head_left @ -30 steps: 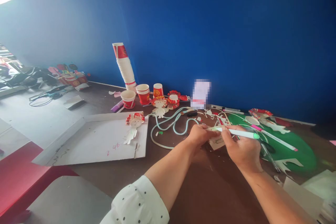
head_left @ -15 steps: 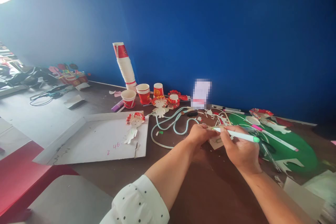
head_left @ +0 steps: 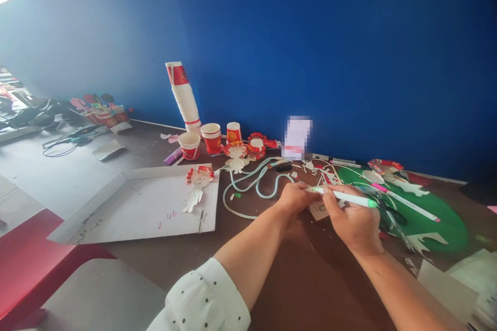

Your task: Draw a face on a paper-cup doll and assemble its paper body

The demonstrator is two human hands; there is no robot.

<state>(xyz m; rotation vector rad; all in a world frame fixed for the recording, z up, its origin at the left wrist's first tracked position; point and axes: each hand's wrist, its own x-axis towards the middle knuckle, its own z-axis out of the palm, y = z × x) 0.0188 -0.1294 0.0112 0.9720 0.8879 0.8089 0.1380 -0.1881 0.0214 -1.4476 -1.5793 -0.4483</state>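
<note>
My right hand [head_left: 355, 222] grips a white marker [head_left: 351, 197] with a light green end, its tip pointing left at the fingers of my left hand. My left hand [head_left: 294, 198] is closed in a pinch beside that tip; whatever sits between its fingers is too small and covered to name. Just below both hands lies a small piece of card [head_left: 318, 211] with a greenish mark, partly hidden by the right hand. White and red paper scraps [head_left: 308, 165] are scattered behind the hands.
A shallow white box lid [head_left: 135, 207] at left carries a paper lion-like figure [head_left: 200, 178]. Behind stand a leaning paper cup stack [head_left: 184, 98] and several red-white cups [head_left: 189, 146]. A pale blue cable [head_left: 233, 189] loops nearby. A pink marker [head_left: 411, 204] and scissors [head_left: 399, 227] lie over a green mat [head_left: 450, 227].
The marker and my right hand have shifted slightly left, closer to my left hand. My left hand stays almost where it was, and the view has moved a little.
</note>
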